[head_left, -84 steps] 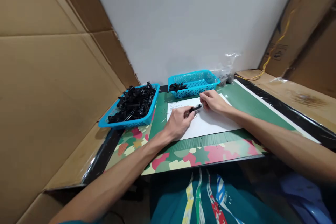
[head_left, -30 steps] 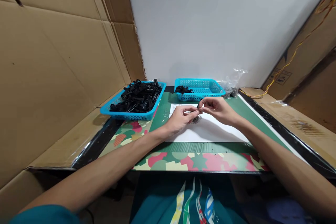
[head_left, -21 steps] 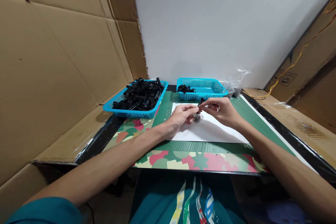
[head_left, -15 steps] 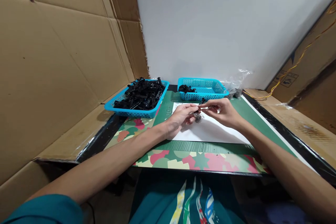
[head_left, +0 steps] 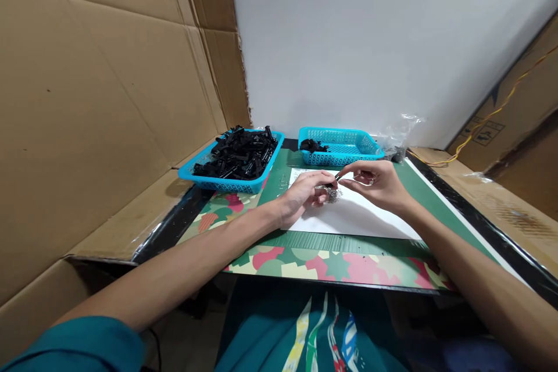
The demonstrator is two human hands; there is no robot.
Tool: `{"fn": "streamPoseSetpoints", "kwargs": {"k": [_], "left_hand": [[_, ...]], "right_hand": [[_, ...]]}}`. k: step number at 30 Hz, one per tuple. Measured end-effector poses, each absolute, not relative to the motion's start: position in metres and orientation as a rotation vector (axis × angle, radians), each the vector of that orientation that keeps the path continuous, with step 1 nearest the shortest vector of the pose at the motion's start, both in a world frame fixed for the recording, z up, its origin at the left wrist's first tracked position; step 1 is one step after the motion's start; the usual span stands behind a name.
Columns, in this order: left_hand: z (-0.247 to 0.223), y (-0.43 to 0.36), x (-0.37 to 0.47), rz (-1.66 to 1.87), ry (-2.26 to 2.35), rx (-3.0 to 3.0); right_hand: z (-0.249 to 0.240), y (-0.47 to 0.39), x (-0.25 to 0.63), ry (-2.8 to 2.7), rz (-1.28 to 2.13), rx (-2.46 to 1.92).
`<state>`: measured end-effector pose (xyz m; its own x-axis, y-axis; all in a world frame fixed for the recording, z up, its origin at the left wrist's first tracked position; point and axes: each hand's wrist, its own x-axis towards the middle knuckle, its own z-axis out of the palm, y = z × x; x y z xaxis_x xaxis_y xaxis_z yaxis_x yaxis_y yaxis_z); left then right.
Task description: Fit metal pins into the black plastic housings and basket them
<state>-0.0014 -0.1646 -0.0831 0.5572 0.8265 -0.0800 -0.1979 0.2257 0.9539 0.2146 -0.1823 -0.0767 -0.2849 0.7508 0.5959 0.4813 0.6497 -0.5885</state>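
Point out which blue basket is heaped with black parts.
The left basket: its black parts pile above the rim, while the right basket holds only a small clump at its left end.

The bare left forearm slants forward from the lower left, its wrist nearly in line with it. The bare left hand has its fingers curled inward, thumb side up. The bare right forearm angles in from the lower right; the bare right hand points leftward, thumb and index finger nearly together, close to the left fingertips, other fingers folded.
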Motion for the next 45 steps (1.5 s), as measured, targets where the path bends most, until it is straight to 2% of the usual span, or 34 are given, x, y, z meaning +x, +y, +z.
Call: {"fn": "streamPoseSetpoints", "kwargs": {"k": [15, 22, 28, 36, 45], "left_hand": [[-0.096, -0.155, 0.0, 0.815, 0.737, 1.324], [-0.097, -0.149, 0.0, 0.922, 0.809, 1.427], [-0.088, -0.154, 0.0, 0.951, 0.868, 1.427], [-0.087, -0.156, 0.001, 0.945, 0.864, 1.458], [-0.088, -0.158, 0.0, 0.891, 0.885, 1.487]], "right_hand": [[-0.079, -0.185, 0.214, -2.095, 0.106, -1.018], [-0.075, -0.167, 0.24, -2.31, 0.294, -1.419], [-0.085, -0.157, 0.253, -2.363, 0.259, -1.595], [-0.092, -0.155, 0.238, -2.345, 0.465, -1.422], [-0.104, -0.154, 0.234, -2.389, 0.357, -1.437]]}}
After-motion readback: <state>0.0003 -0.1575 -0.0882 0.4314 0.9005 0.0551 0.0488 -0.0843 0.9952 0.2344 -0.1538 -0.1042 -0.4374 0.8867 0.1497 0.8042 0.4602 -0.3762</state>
